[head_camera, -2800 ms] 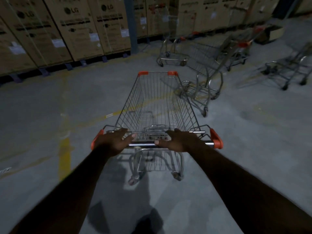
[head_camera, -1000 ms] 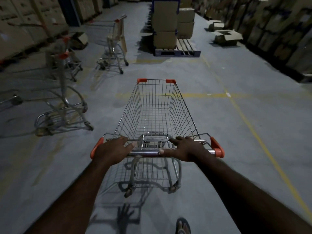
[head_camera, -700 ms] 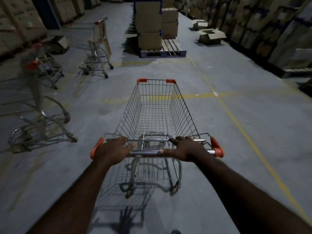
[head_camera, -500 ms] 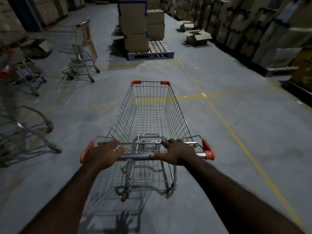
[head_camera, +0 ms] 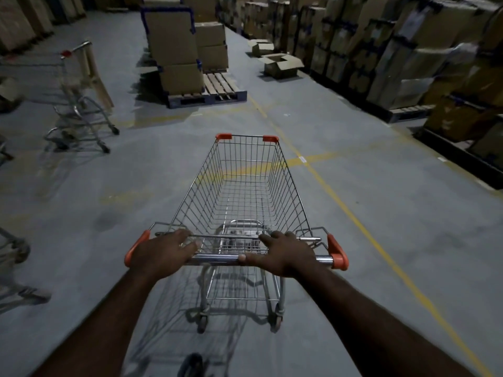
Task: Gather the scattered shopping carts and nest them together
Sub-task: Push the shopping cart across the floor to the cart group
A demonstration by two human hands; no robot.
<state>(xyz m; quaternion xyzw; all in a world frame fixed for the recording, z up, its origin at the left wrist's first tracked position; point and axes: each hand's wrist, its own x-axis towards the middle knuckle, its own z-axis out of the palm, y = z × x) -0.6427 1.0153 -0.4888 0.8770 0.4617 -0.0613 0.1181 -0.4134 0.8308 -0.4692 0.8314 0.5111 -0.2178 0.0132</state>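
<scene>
An empty wire shopping cart [head_camera: 245,186] with orange corner caps stands straight ahead of me on the concrete floor. My left hand [head_camera: 163,253] grips the left part of its chrome handle bar [head_camera: 217,259]. My right hand [head_camera: 283,254] grips the right part of the same bar. A second cart [head_camera: 79,102] stands at the far left, blurred, with a board leaning in it. Part of a third cart [head_camera: 13,268] shows at the left edge.
A blue pallet [head_camera: 206,96] stacked with cardboard boxes stands ahead at centre-left. Open boxes [head_camera: 280,63] lie on the floor beyond. Rows of stacked cartons [head_camera: 408,50] line the right side. Yellow floor lines [head_camera: 353,213] run along and across the aisle.
The view has swung right, from the wall of cartons to the open aisle. The other carts have slid to the left edge. Both hands have stayed on the handle bar.
</scene>
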